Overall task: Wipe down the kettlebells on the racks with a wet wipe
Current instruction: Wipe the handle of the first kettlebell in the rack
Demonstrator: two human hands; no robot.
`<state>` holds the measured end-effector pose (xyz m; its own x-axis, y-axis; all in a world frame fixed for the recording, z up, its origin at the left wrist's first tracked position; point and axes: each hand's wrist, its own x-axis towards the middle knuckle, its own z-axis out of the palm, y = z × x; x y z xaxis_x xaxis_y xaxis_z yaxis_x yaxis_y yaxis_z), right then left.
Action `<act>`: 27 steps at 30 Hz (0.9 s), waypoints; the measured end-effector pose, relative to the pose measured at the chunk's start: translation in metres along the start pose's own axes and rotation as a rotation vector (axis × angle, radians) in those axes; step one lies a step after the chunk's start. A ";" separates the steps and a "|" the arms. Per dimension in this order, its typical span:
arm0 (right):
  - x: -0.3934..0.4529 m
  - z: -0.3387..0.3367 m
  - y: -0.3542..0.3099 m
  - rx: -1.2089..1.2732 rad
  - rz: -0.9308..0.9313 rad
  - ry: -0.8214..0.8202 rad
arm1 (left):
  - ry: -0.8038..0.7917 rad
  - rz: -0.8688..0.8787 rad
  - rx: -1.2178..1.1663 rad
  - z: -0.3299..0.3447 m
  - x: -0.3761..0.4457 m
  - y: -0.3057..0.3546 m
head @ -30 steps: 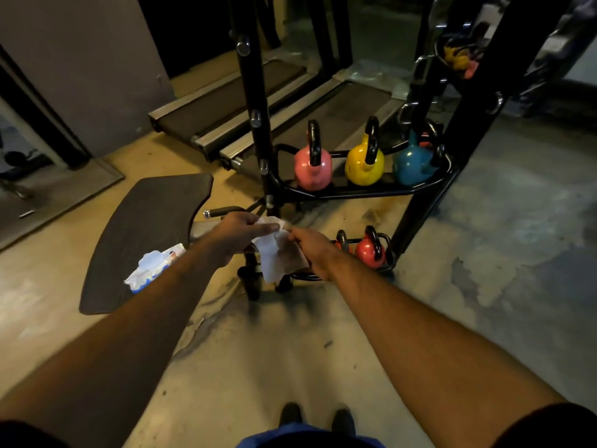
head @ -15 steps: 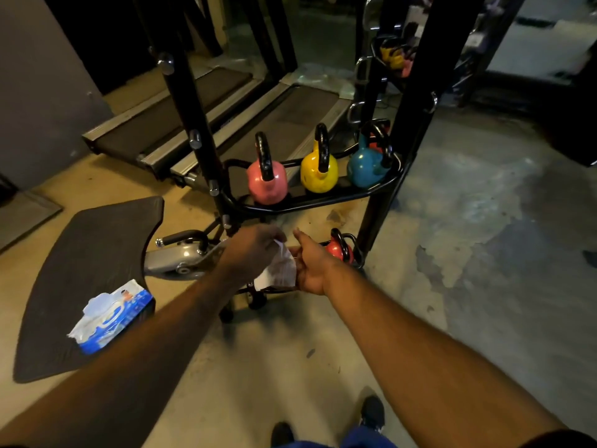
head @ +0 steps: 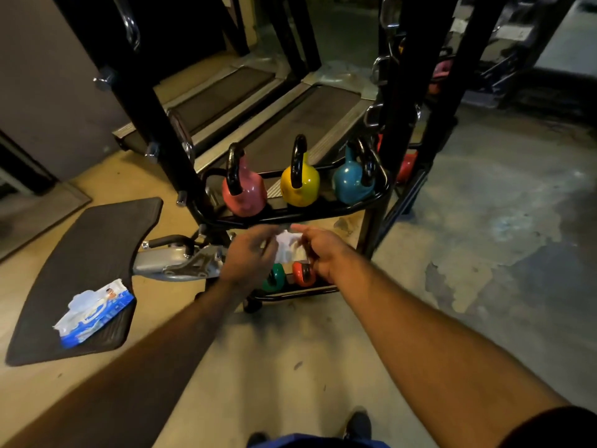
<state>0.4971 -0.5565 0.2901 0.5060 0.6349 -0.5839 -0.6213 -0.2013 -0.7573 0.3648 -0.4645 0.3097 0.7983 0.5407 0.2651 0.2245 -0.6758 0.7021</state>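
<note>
A white wet wipe [head: 288, 248] is bunched between my two hands in front of the black kettlebell rack [head: 323, 211]. My left hand [head: 250, 257] and my right hand [head: 319, 250] both pinch it. On the rack's middle shelf stand a pink kettlebell [head: 246, 194], a yellow kettlebell [head: 300, 184] and a blue kettlebell [head: 350, 181], just beyond my hands. Below my hands, on the bottom shelf, sit a small green kettlebell [head: 274, 279] and a small red kettlebell [head: 303, 273]. The picture is blurred.
A blue and white pack of wipes [head: 93, 312] lies on a dark floor mat [head: 87, 253] at my left. A grey metal machine base [head: 174, 261] sits left of the rack. Two treadmills [head: 245, 108] stand behind it. Another rack [head: 420, 150] stands at the right.
The view has come closer to the rack and risen. My hands have lifted the wipe up toward the middle shelf's front rail and gathered it tighter between them.
</note>
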 end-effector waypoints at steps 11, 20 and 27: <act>0.010 -0.039 -0.017 -0.283 -0.133 -0.009 | 0.042 -0.733 -0.492 0.039 0.037 0.022; 0.036 -0.018 -0.021 -0.152 -0.055 0.008 | 0.145 -0.477 0.079 0.048 0.062 0.005; 0.071 0.001 -0.044 0.070 0.061 0.093 | -0.060 -0.442 -0.217 0.053 0.088 -0.022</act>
<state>0.5594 -0.5015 0.2820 0.5175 0.5506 -0.6550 -0.6911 -0.1823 -0.6993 0.4595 -0.4288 0.2819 0.6854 0.7178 -0.1227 0.4325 -0.2656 0.8616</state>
